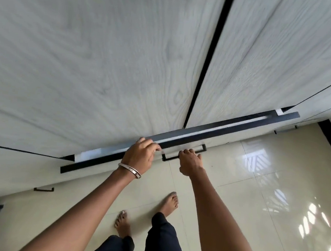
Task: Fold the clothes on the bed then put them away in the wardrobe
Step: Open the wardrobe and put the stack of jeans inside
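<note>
My left hand [140, 156] curls its grip over the long black handle bar [217, 128] of the pale wood-grain wardrobe [89, 60]. My right hand [190, 161] grips a small black drawer handle [184, 152] below it. No clothes are in view; I stand barefoot on the glossy tiled floor [256, 186].

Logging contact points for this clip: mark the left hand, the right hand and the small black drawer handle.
left hand [138, 157]: head view, back of the hand.
right hand [190, 161]: head view, back of the hand.
small black drawer handle [202, 147]: head view, right end of the bar.
</note>
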A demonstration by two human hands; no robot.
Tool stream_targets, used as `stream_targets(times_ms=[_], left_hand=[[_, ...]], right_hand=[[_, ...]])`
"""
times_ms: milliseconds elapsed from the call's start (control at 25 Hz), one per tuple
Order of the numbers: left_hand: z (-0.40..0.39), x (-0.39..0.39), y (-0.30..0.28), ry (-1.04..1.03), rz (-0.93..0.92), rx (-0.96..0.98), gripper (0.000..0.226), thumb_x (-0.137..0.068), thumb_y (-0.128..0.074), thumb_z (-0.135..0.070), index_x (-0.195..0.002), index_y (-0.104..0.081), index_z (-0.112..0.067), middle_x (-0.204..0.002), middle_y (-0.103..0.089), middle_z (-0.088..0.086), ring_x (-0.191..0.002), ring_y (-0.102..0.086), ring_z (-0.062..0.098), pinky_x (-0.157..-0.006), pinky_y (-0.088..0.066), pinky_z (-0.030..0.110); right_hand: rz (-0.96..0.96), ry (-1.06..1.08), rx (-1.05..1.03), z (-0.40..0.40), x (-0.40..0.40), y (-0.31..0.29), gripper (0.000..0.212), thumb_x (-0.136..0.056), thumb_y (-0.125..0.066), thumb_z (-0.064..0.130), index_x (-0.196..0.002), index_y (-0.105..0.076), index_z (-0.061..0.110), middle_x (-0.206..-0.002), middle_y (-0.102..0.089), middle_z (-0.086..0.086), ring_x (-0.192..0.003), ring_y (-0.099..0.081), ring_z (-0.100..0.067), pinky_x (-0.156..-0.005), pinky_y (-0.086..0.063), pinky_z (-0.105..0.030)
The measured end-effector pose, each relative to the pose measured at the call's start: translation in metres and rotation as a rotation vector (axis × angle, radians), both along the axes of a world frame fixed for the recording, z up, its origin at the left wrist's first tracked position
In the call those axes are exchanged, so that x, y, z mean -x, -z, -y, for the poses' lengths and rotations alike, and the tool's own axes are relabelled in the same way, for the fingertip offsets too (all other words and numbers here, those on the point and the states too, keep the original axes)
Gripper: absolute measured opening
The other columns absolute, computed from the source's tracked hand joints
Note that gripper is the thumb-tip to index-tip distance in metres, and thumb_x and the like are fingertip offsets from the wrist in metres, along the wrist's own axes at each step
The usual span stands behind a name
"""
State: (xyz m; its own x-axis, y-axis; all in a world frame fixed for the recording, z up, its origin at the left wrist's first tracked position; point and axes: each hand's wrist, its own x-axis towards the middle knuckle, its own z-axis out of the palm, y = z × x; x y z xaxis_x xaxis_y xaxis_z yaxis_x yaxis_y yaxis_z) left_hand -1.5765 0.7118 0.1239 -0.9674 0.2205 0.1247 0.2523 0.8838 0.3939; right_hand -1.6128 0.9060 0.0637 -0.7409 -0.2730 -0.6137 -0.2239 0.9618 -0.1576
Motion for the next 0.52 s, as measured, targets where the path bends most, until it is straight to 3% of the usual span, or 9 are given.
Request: stream_targets(times_ms=[80,160,280,360,400,520], left_hand=[[0.002,-0.005,0.005,0.014,0.120,0.000,0.023,-0.086,-0.052,-0.009,-0.101,-0.069,-0.015,-0.092,-0.062,0.004,-0.087,-0.058,0.027,-0.072,-0.054,0.040],[0.005,-0.015,0.005,0.035,0.427,-0.017,0.026,-0.092,-0.056,-0.021,-0.116,-0.065,-0.019,-0.109,-0.062,0.003,-0.102,-0.058,0.025,-0.088,-0.050,0.038],[0.008,-0.037,0.007,0.151,0.836,0.031,0.031,-0.093,-0.058,-0.037,-0.122,-0.064,-0.027,-0.122,-0.065,0.000,-0.113,-0.059,0.018,-0.097,-0.043,0.027],[0.005,-0.064,0.006,0.184,0.920,-0.022,0.028,-0.091,-0.061,-0.041,-0.115,-0.068,-0.029,-0.119,-0.067,-0.004,-0.113,-0.059,0.014,-0.095,-0.041,0.022],[0.004,-0.080,0.006,0.183,0.943,-0.060,0.027,-0.090,-0.063,-0.041,-0.113,-0.070,-0.029,-0.118,-0.068,-0.006,-0.113,-0.059,0.012,-0.094,-0.040,0.019],[-0.006,-0.126,0.004,0.180,0.972,-0.170,0.033,-0.088,-0.068,-0.031,-0.120,-0.067,-0.022,-0.121,-0.066,-0.006,-0.111,-0.060,0.010,-0.095,-0.040,0.017]], right_hand=[[0.041,0.052,0.007,-0.008,-0.022,0.001,0.038,-0.090,-0.057,0.012,-0.128,-0.052,0.010,-0.135,-0.051,-0.006,-0.133,-0.037,-0.024,-0.104,-0.036,-0.043],[0.140,0.198,0.091,-0.020,-0.051,-0.009,0.036,-0.089,-0.060,0.013,-0.125,-0.057,0.008,-0.129,-0.057,-0.006,-0.129,-0.044,-0.026,-0.100,-0.041,-0.037],[0.419,0.841,0.520,-0.049,-0.091,-0.043,0.024,-0.085,-0.071,0.014,-0.109,-0.066,0.013,-0.109,-0.065,0.000,-0.112,-0.057,-0.025,-0.090,-0.043,-0.036],[0.467,1.181,0.752,-0.069,-0.126,-0.068,0.021,-0.083,-0.075,0.020,-0.101,-0.068,0.013,-0.105,-0.066,-0.002,-0.104,-0.060,-0.025,-0.087,-0.046,-0.039],[0.452,1.297,0.820,-0.076,-0.144,-0.077,0.030,-0.082,-0.077,0.027,-0.104,-0.068,0.010,-0.106,-0.065,-0.005,-0.103,-0.063,-0.028,-0.085,-0.051,-0.042],[0.275,1.628,0.832,-0.074,-0.183,-0.083,0.043,-0.085,-0.074,0.039,-0.107,-0.062,0.004,-0.100,-0.058,-0.012,-0.093,-0.068,-0.039,-0.072,-0.060,-0.047]])
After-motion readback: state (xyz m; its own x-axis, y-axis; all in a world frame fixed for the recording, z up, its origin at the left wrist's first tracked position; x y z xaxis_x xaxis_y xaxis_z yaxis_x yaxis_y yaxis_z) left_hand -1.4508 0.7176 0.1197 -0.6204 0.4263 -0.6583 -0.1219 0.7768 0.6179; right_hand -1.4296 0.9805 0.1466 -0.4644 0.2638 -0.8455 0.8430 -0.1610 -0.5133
